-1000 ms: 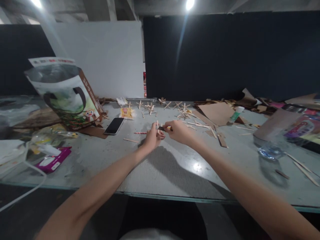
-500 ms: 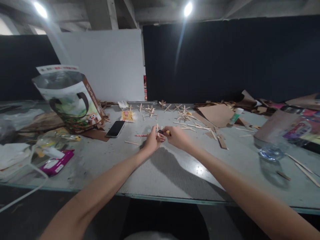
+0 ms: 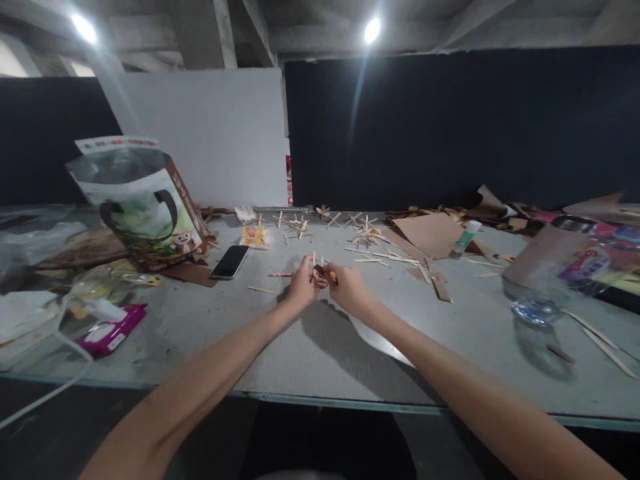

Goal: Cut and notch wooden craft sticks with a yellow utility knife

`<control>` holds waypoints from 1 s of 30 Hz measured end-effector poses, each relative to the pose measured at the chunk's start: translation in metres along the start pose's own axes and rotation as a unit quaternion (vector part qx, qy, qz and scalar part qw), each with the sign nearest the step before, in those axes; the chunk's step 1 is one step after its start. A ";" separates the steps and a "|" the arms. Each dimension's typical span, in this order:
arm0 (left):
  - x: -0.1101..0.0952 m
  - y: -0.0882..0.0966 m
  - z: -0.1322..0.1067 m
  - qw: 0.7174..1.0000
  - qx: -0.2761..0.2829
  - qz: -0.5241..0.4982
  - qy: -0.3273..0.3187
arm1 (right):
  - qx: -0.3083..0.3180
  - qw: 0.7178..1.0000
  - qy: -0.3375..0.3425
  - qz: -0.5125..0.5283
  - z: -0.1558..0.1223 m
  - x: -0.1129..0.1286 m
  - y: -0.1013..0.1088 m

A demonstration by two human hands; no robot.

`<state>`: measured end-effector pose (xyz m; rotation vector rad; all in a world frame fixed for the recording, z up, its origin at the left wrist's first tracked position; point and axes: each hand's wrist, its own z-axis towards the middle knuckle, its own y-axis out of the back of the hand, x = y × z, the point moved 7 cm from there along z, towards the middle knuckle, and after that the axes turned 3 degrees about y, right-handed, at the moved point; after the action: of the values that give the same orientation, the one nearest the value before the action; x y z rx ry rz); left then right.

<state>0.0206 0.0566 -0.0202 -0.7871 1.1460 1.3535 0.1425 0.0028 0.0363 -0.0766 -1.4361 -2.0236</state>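
Observation:
My left hand point(image 3: 302, 285) is closed around a pale wooden craft stick point(image 3: 314, 256) that stands up from its fingers. Close beside it, my right hand point(image 3: 349, 288) pinches a small yellow item point(image 3: 333, 274), mostly covered by the fingers. Between the two hands shows a small dark piece point(image 3: 319, 269); whether it belongs to the yellow item I cannot tell. A red-and-white striped stick point(image 3: 280, 275) lies left of my left hand, with a loose craft stick point(image 3: 262, 290) nearer me. Beyond the hands are several crossed-stick shapes point(image 3: 301, 229) and a stick pile point(image 3: 367, 235).
To the left are a phone point(image 3: 230, 262), a large printed bag point(image 3: 145, 213) and a purple packet point(image 3: 114, 330). Cardboard point(image 3: 427, 233), a glue stick point(image 3: 468, 237) and a clear plastic bottle point(image 3: 537, 308) are on the right. The table edge point(image 3: 340, 401) runs in front of me.
Both hands stay together at nearly the same spot. My right hand has shifted slightly down and its wrist has turned a little; the dark piece sits slightly lower. The camera view has tilted slightly.

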 end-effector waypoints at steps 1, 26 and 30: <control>0.000 0.000 0.000 1.000 0.003 0.000 0.000 | 0.002 1.000 0.001 0.003 0.006 -0.003 0.003; -0.001 0.003 0.000 1.000 -0.004 0.006 -0.010 | -0.009 1.000 -0.008 0.011 -0.007 0.002 -0.007; 0.000 0.004 0.000 1.000 -0.012 0.011 -0.011 | -0.009 1.000 -0.008 0.014 -0.015 0.007 -0.016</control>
<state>0.0165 0.0576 -0.0195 -0.7782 1.1263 1.3930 0.1333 -0.0105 0.0202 -0.1214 -1.4185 -2.0174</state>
